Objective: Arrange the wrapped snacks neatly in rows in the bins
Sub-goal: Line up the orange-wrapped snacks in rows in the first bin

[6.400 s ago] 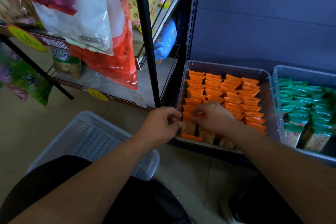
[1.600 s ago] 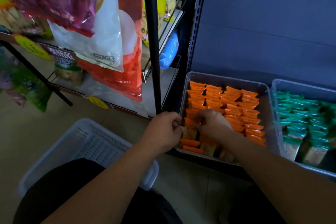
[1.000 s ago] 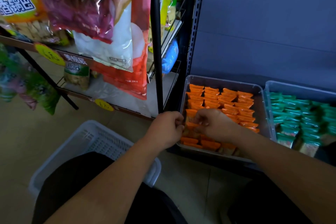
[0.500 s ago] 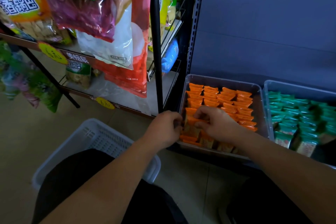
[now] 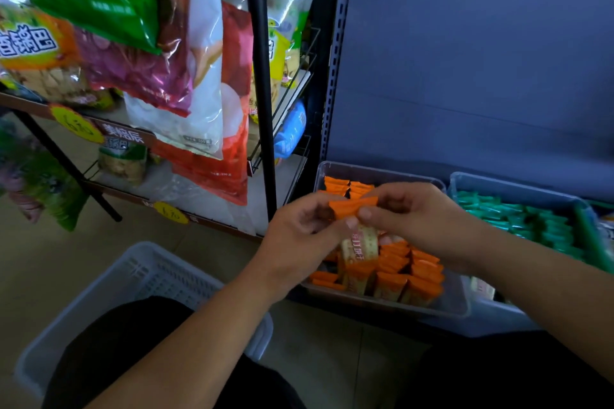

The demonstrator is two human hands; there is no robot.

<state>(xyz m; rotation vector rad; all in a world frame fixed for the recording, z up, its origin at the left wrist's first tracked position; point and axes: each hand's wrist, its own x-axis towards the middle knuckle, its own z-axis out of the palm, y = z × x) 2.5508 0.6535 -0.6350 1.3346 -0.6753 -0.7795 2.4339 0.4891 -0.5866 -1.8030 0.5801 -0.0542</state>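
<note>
A grey-blue shelf panel (image 5: 465,59) fills the upper right of the frame. Large snack bags (image 5: 172,59) hang at upper left beside a black pole (image 5: 260,76). A white basket (image 5: 149,275) sits on the floor at lower left. Right of centre stand 2 clear bins side by side: the nearer bin (image 5: 375,169) holds orange snacks (image 5: 408,269) in rows, and the right bin (image 5: 498,184) holds green snacks (image 5: 518,216). Above the orange rows, the left hand (image 5: 299,239) and right hand (image 5: 418,219) meet, their curled fingers (image 5: 392,196) pinching the top end of an orange packet (image 5: 352,207) that hangs upright. Whether more packets sit behind it cannot be told.
</note>
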